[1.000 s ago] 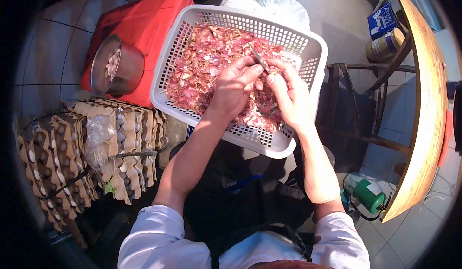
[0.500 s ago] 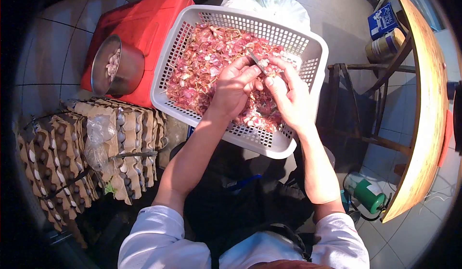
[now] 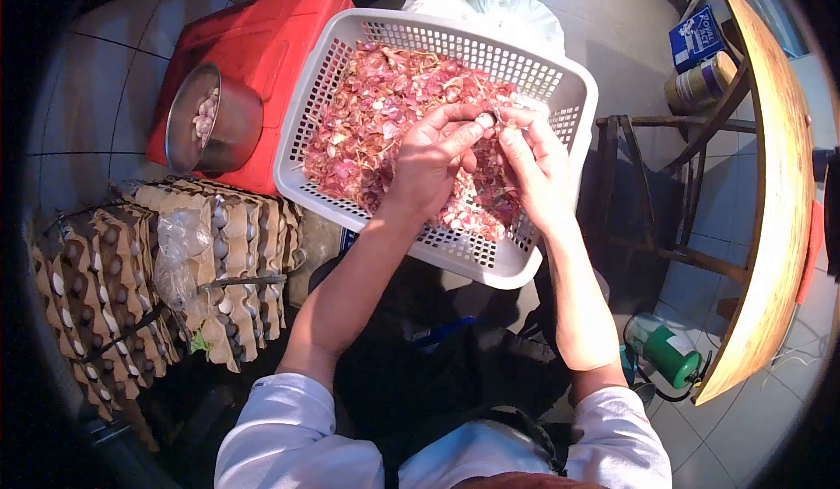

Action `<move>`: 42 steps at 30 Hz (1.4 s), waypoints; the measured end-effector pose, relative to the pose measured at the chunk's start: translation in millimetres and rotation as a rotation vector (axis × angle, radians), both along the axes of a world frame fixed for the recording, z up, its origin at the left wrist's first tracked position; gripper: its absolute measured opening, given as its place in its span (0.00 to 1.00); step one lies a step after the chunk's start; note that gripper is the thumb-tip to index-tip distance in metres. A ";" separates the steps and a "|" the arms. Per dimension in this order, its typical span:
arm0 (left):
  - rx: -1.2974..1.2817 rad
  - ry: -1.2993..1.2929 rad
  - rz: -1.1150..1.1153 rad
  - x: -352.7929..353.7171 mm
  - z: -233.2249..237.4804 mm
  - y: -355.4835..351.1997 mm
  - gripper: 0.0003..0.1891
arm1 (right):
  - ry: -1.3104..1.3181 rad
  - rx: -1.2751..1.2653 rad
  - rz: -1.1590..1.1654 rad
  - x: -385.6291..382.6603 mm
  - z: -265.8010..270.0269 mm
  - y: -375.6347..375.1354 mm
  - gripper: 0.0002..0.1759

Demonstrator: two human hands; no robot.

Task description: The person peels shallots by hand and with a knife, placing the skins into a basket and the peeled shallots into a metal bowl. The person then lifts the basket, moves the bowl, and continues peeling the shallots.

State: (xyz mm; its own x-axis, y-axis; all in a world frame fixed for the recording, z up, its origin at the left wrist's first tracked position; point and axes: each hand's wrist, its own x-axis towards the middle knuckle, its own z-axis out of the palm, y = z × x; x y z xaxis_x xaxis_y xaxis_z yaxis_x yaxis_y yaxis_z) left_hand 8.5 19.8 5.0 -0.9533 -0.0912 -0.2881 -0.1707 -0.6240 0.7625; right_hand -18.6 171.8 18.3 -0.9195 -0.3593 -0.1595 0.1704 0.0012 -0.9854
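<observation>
In the head view, a small pale bulb [image 3: 484, 121] is held above the far right part of the white basket [image 3: 302, 104]. It is pinched in the closed left hand [image 3: 429, 161], and the curled fingertips of the right hand [image 3: 534, 170] are closed on it from the other side.

The basket is heaped with reddish skins [image 3: 376, 113], so much peeling is judged to be done. Left of the basket, on a red cooler [image 3: 271, 34], a metal pot [image 3: 214, 122] is seen only partly filled with pale pieces.

No unpeeled stock can be made out, so what is left cannot be told. Whether a blade is held in the right hand is hard to see. The basket's near edge is partly covered by the forearms.
</observation>
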 end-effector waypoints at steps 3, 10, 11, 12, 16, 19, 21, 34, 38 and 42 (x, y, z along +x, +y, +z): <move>0.038 0.002 0.015 0.1 -1.9 0.0 0.10 | 0.013 -0.111 -0.017 0.7 -3.0 -1.6 0.18; 0.014 0.015 0.029 0.4 -2.9 -3.1 0.09 | 0.348 0.190 0.032 2.6 0.8 -3.4 0.21; 0.012 0.009 0.030 0.4 -3.1 -3.4 0.09 | 0.375 0.204 0.020 2.9 -0.5 -4.4 0.20; 0.009 0.003 0.031 0.1 -3.0 -3.3 0.08 | 0.402 0.217 0.007 3.0 -0.6 -5.2 0.20; 0.023 0.014 0.035 0.5 -1.7 -3.1 0.08 | 0.353 0.236 0.026 3.0 6.6 -4.5 0.17; 0.001 0.008 0.043 0.5 -2.4 -3.0 0.08 | 0.399 0.201 0.002 2.5 0.6 -5.5 0.16; 0.006 0.000 0.030 1.0 -3.0 -3.5 0.09 | 0.392 0.175 -0.009 1.2 -3.6 -4.0 0.16; 0.043 0.015 0.011 0.9 -5.3 -3.7 0.08 | 0.270 0.181 0.053 3.0 4.4 -2.0 0.19; 0.001 0.016 -0.012 2.2 -3.8 -3.4 0.07 | 0.246 0.212 0.047 2.9 7.8 -1.2 0.18; 0.008 0.031 -0.012 2.3 -5.6 -3.9 0.07 | 0.339 0.122 0.032 0.8 -6.3 -1.4 0.17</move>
State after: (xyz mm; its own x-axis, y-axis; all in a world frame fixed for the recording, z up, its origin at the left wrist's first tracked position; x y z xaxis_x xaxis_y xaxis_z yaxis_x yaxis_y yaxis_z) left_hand 10.8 16.0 -0.6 -0.9628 -0.0777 -0.2589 -0.1543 -0.6285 0.7623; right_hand -17.8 170.3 11.9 -0.9159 -0.3863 0.1090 -0.1679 0.1220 -0.9782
